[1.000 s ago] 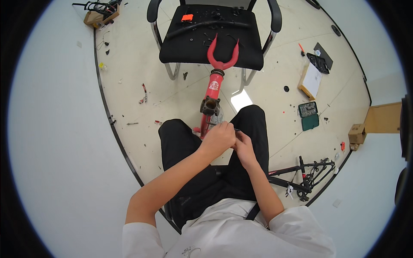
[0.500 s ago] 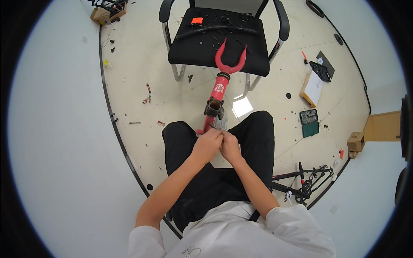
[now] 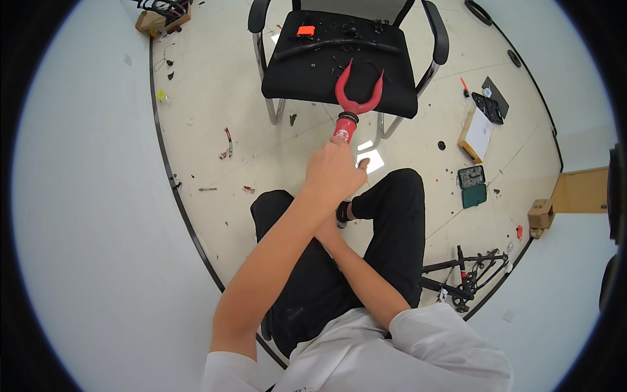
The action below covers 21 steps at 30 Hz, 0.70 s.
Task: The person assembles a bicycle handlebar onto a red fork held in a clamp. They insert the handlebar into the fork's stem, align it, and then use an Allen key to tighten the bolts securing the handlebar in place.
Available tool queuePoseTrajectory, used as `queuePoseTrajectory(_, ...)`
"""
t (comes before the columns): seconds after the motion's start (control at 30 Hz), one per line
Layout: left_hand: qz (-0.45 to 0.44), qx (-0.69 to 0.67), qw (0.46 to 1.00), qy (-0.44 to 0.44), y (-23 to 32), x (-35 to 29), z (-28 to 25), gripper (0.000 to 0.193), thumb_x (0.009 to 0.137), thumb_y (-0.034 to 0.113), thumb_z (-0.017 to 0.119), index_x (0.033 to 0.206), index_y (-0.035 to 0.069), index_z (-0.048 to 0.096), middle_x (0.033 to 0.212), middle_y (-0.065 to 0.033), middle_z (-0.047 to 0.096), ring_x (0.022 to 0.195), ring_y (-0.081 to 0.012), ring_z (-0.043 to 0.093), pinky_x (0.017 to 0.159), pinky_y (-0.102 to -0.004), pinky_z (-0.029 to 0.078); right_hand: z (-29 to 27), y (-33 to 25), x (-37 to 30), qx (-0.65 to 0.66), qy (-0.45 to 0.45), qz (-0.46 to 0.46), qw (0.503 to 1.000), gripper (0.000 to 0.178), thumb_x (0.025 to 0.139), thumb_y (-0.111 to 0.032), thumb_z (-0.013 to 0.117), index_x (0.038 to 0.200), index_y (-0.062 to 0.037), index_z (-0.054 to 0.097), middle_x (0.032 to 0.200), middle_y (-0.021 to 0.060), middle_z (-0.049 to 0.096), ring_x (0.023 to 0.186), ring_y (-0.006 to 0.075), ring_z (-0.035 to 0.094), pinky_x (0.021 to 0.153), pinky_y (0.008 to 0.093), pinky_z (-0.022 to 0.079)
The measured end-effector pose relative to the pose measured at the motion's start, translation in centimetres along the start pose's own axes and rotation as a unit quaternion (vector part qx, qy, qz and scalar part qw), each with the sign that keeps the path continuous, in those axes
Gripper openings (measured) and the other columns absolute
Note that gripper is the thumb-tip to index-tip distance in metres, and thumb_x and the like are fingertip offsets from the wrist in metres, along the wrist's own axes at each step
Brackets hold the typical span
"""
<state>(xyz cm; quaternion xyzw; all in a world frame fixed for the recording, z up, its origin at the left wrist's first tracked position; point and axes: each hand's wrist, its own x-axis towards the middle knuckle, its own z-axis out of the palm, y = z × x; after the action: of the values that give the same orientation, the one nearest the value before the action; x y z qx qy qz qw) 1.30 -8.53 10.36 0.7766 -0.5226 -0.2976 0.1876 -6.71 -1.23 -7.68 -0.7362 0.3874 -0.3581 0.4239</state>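
Note:
A red bicycle frame with its fork [image 3: 358, 106] points away from me, and the fork's two prongs reach over the front of a black chair seat [image 3: 313, 83]. My left hand [image 3: 333, 171] is closed round the frame just below the red head tube [image 3: 344, 129], hiding the stem clamp. One of its fingers or the thumb sticks out to the right. My right hand [image 3: 326, 228] lies lower, behind my left forearm, which crosses over it. Its fingers are hidden, as is the frame's lower part between my legs.
On the seat lie a black handlebar [image 3: 336, 44], an orange piece [image 3: 305, 31] and small black parts. To the right are a green case [image 3: 473, 196], a white-topped box [image 3: 476, 136] and a black bicycle frame [image 3: 464, 281]. A red-and-black part [image 3: 227, 144] is on the floor at left.
My hands were together low on the frame. The left has moved up and forward onto the area below the head tube; the right has slid down behind the left forearm. The view shifted slightly.

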Motion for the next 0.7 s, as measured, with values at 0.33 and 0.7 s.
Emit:
queuePoseTrajectory(0.33, 0.010, 0.060, 0.995, 0.079, -2.5, 1.8, 4.3, 0.031, 0.087, 0.019, 0.066, 0.097, -0.010, 0.063, 0.089, -0.0260, 0.069, 0.083, -0.0404, 0.070, 0.075, -0.0461, 0.057, 6.9, -2.7, 3.5, 0.395, -0.004, 0.363, 0.844, 0.035, 0.107, -0.035, 0.047, 0.110, -0.0029, 0.061, 0.082, 0.0082, 0.070, 0.067, 0.0175, 0.062, 0.061, 0.0332, 0.049)
queuePoseTrajectory(0.7, -0.009, 0.171, 0.967, -0.186, 1.1, 4.3, 0.7, 0.031, 0.080, 0.015, 0.063, 0.105, -0.003, 0.069, 0.104, -0.0215, 0.072, 0.097, -0.0325, 0.071, 0.080, -0.0416, 0.058, -4.1, -15.0, 7.1, 0.732, 0.015, 0.480, 0.484, 0.022, 0.103, -0.028, 0.054, 0.102, -0.0066, 0.059, 0.080, -0.0005, 0.059, 0.060, 0.0122, 0.049, 0.055, 0.0263, 0.039)
